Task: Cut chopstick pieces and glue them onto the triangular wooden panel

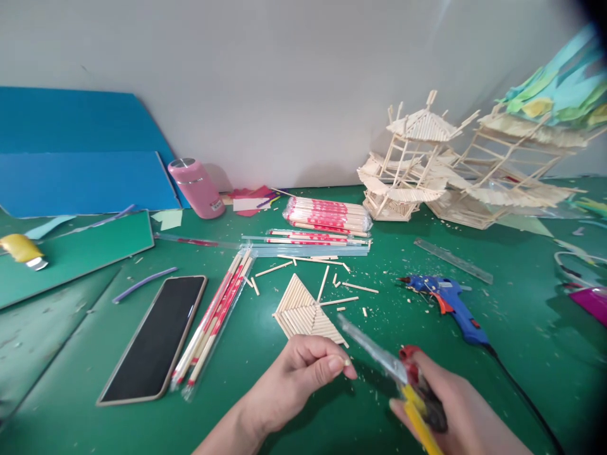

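Observation:
My left hand [308,373] is closed in a pinch around a short wooden stick piece [348,363], its pale end showing at the fingertips. Most of that piece is hidden by the fingers. Gripped in my right hand [450,404] is a cutting tool [410,379] with a long grey blade-like part and red, black and yellow handle parts; motion blurs it. Its tip points up and left, apart from my left hand. Just beyond my left hand lies a flat panel of wooden sticks [303,309], set in slanted rows. Loose sticks [339,301] and offcuts lie around it.
A blue glue gun [450,303] lies at right, its cord running forward. Stick-built pagoda models [408,164] stand at the back right. Bundled sticks [327,215] lie mid-back. At left are a phone [154,341], wrapped sticks [218,316], a pink flask [198,189] and a yellow cutter [23,249].

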`<control>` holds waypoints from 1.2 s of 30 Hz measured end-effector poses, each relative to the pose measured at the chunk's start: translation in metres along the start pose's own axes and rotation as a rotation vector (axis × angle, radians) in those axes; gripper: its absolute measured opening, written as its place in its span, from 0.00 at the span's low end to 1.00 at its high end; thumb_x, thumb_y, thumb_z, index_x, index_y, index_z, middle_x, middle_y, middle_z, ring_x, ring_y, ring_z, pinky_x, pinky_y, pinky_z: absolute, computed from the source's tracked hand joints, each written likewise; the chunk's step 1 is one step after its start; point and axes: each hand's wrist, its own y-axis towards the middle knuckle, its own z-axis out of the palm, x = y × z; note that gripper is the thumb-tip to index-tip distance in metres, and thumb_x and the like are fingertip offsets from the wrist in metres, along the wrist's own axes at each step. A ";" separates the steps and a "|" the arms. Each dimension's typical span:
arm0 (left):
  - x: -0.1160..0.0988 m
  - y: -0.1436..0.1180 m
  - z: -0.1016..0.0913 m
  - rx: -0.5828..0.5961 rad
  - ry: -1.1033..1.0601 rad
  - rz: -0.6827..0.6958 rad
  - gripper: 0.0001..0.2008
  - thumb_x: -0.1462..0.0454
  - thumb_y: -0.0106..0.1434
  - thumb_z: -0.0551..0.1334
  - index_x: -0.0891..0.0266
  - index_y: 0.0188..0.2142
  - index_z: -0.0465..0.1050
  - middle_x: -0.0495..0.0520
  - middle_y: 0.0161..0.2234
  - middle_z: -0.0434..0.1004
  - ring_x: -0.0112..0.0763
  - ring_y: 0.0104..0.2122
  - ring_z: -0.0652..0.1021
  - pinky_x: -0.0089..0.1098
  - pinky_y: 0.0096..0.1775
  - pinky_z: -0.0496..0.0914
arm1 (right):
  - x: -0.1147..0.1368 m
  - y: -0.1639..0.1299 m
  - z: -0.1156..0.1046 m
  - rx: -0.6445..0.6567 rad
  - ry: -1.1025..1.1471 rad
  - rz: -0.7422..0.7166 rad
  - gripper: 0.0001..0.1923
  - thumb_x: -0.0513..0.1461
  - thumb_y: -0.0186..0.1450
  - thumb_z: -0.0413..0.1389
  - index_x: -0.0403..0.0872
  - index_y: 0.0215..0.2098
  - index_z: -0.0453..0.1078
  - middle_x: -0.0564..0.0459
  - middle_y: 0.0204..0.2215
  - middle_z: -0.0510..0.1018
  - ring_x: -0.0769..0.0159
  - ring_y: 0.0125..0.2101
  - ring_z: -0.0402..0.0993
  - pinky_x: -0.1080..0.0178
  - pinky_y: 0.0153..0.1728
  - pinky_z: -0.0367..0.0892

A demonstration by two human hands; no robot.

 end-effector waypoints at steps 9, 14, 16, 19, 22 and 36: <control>0.000 0.004 0.005 -0.101 0.479 0.052 0.13 0.58 0.64 0.53 0.64 0.35 0.70 0.50 0.28 0.69 0.24 0.26 0.66 0.24 0.29 0.60 | -0.051 0.022 -0.009 -0.174 -0.448 0.126 0.18 0.48 0.56 0.52 0.49 0.42 0.62 0.50 0.34 0.76 0.59 0.33 0.75 0.61 0.31 0.69; 0.008 0.005 0.010 -0.063 1.244 0.405 0.11 0.66 0.65 0.47 0.65 0.36 0.66 0.54 0.28 0.70 0.30 0.29 0.69 0.29 0.32 0.63 | -0.063 0.018 -0.005 -0.224 -0.587 0.008 0.20 0.49 0.58 0.50 0.47 0.44 0.61 0.46 0.39 0.73 0.59 0.38 0.73 0.59 0.37 0.68; 0.013 0.006 0.010 -0.014 1.482 0.516 0.11 0.68 0.65 0.46 0.65 0.34 0.66 0.53 0.26 0.69 0.30 0.26 0.68 0.30 0.30 0.62 | -0.062 0.019 -0.005 -0.229 -0.676 -0.052 0.21 0.50 0.59 0.49 0.45 0.45 0.62 0.45 0.40 0.72 0.58 0.39 0.71 0.57 0.38 0.67; 0.019 0.007 0.009 0.003 1.612 0.575 0.11 0.69 0.64 0.46 0.64 0.32 0.65 0.53 0.24 0.68 0.31 0.24 0.67 0.31 0.28 0.60 | -0.057 0.020 -0.007 -0.229 -0.792 -0.118 0.21 0.51 0.59 0.49 0.44 0.42 0.65 0.43 0.39 0.71 0.54 0.38 0.70 0.54 0.38 0.66; 0.021 0.007 0.009 -0.015 1.667 0.606 0.11 0.69 0.64 0.46 0.64 0.31 0.65 0.52 0.24 0.68 0.31 0.24 0.67 0.32 0.28 0.59 | -0.052 0.019 -0.011 -0.241 -0.833 -0.132 0.21 0.51 0.59 0.49 0.44 0.40 0.68 0.43 0.37 0.71 0.53 0.36 0.70 0.53 0.37 0.66; 0.018 0.007 0.004 -0.076 1.786 0.683 0.11 0.69 0.64 0.46 0.63 0.30 0.64 0.50 0.22 0.65 0.29 0.23 0.65 0.31 0.27 0.57 | -0.031 -0.015 -0.014 -0.550 -0.252 -0.038 0.12 0.48 0.63 0.47 0.49 0.33 0.63 0.54 0.27 0.74 0.68 0.26 0.72 0.68 0.26 0.66</control>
